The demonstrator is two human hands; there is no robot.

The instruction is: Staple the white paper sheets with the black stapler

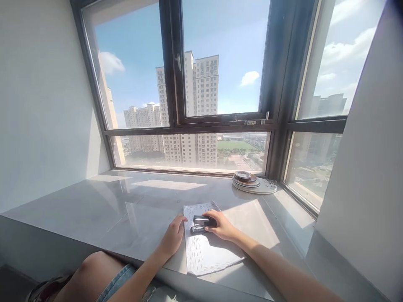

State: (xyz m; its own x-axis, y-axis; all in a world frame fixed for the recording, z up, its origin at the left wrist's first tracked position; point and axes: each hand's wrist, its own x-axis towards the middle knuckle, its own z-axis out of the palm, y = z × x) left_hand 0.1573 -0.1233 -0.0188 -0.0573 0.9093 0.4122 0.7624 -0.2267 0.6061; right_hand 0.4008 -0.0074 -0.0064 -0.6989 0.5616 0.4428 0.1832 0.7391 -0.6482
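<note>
A black stapler (203, 223) is in my right hand (220, 225), with fingers and thumb wrapped around its rear end. Its jaws point left over a white sheet of paper (212, 253), and a gap shows between its upper arm and base. Rows of short dark dashes run along the sheet's left and lower parts. My left hand (173, 235) is at the left edge of the sheet, fingers closed together and thumb tip on the edge. The sheet lies on the grey stone sill; its right part is partly hidden under my right hand and forearm.
A stack of round plates or discs (247, 180) stands at the back right of the wide sill (94, 209), near the window corner. Dark window frames (220, 123) rise behind. My bent knee (97, 268) is below the front edge at left. A wall closes the right side.
</note>
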